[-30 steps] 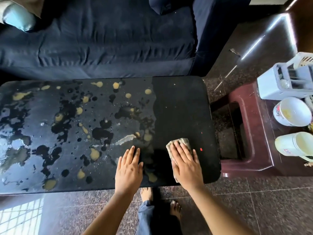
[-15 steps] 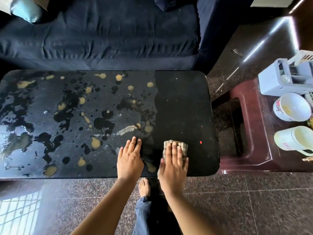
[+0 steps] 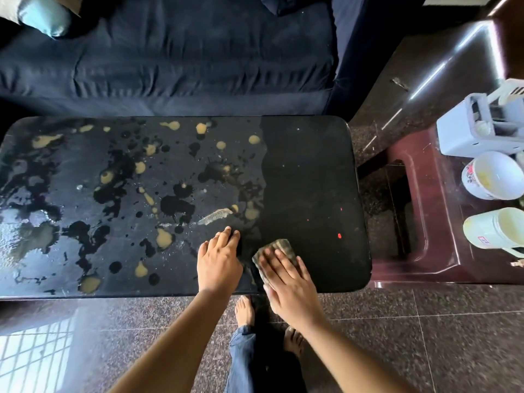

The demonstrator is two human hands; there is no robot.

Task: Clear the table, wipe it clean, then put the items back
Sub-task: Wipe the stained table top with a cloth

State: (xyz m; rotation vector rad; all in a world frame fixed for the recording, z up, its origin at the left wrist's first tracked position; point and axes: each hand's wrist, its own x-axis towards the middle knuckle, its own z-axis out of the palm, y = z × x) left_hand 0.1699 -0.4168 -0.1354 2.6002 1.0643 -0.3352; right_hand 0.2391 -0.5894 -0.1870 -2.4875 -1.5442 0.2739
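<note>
Both hands are down on the table (image 3: 312, 171), arms reaching in from the near edge. The left hand (image 3: 218, 262) lies flat on the top, fingers straight and close together, pointing away toward the sofa (image 3: 184, 52). It holds nothing, palm resting on the surface. The right hand (image 3: 289, 282) is just beside it, angled inward, fingers stretched out and pressing down on the cloth (image 3: 279, 246). No curl in that grip at all, just a flat palm pinning it.

The cloth is a folded, greyish-tan pad with faint stripes, and its far end pokes out past the fingertips. It sits on the near right part of the table, close to the front edge, right where clean meets dirty.

And what a line that is! The right end of the top is plain deep black, with only a few red specks (image 3: 339, 236). The larger left part is a mess: yellowish blobs (image 3: 164, 239), black wet patches, a pale smear (image 3: 215, 216) just beyond the left fingers.

Off to the right, a maroon stool (image 3: 411, 251) carries a white bowl (image 3: 492, 175), a pale mug (image 3: 496, 228) and a white plastic holder (image 3: 479, 129). Bare feet (image 3: 245, 309) stand on the speckled floor (image 3: 425, 336).
</note>
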